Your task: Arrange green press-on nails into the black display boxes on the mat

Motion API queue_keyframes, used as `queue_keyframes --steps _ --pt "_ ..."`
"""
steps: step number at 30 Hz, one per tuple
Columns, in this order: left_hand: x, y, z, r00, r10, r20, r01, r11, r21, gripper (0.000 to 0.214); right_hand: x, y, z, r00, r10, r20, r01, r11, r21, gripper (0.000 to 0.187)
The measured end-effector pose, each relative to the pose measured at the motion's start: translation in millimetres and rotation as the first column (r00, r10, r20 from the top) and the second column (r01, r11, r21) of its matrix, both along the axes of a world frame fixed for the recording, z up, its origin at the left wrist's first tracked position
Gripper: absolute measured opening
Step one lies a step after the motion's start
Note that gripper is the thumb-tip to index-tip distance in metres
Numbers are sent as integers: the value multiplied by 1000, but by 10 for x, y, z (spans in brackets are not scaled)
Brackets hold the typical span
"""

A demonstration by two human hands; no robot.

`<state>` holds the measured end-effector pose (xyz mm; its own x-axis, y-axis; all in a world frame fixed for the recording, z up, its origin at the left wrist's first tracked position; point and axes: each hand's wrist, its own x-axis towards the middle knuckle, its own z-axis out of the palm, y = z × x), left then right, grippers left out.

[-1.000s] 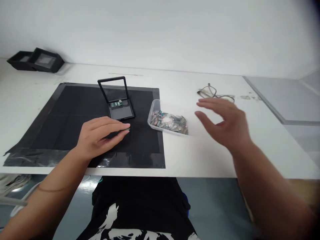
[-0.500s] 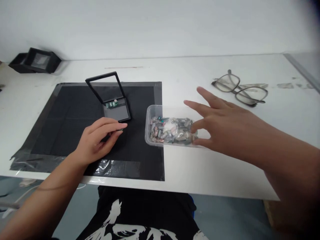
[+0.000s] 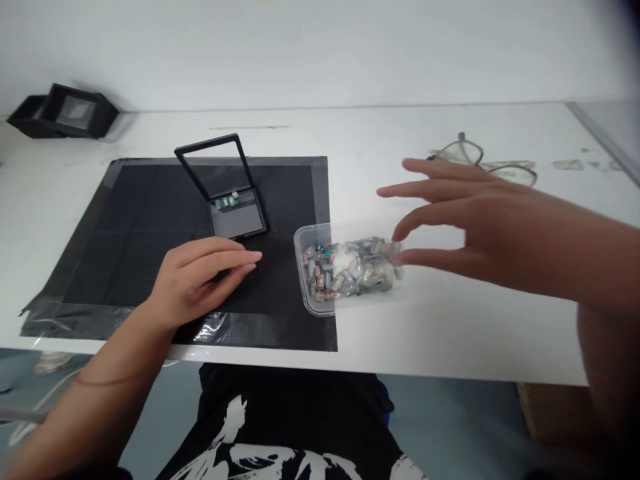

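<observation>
My left hand rests over the black mat with thumb and forefinger pinched; what they hold is hidden. Just beyond it stands an open black-framed display case, its clear lid raised. Inside lies a short row of small green pieces that look like false nails. My right hand pinches the right end of a clear plastic container between thumb and forefinger, the other fingers stretched out. Many small grey, pink and teal pieces, also like false nails, fill it, with some clear wrapping among them.
Eyeglasses lie on the white table behind my right hand and are partly covered by it. Two black boxes stand at the far left against the wall. Shiny tape edges the mat near the table's front.
The container has turned a little, its left end swinging toward me, as my right hand moved with it. A small green bit seen under my left fingertips is now out of sight.
</observation>
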<state>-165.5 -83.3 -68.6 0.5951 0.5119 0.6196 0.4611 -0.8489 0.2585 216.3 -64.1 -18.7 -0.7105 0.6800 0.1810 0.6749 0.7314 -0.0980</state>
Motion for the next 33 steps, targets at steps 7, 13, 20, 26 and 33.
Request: queue_keyframes --steps 7,13,20,26,33 --pt "-14 -34 16 1000 -12 -25 12 999 29 32 -123 -91 24 997 -32 -75 35 998 46 17" --pt "-17 -62 10 999 32 11 -32 999 29 40 -95 -217 129 995 -58 79 36 967 254 34" --pt "-35 -62 18 1000 9 1 -9 1000 16 38 -251 -188 -97 994 97 57 -104 985 138 19" --pt "-34 -53 16 1000 0 -26 0 1000 12 36 -149 -93 -243 998 68 11 -69 994 82 38" --pt "-42 -52 23 1000 10 -15 -10 1000 11 36 -157 -263 -151 962 -70 262 28 987 159 25"
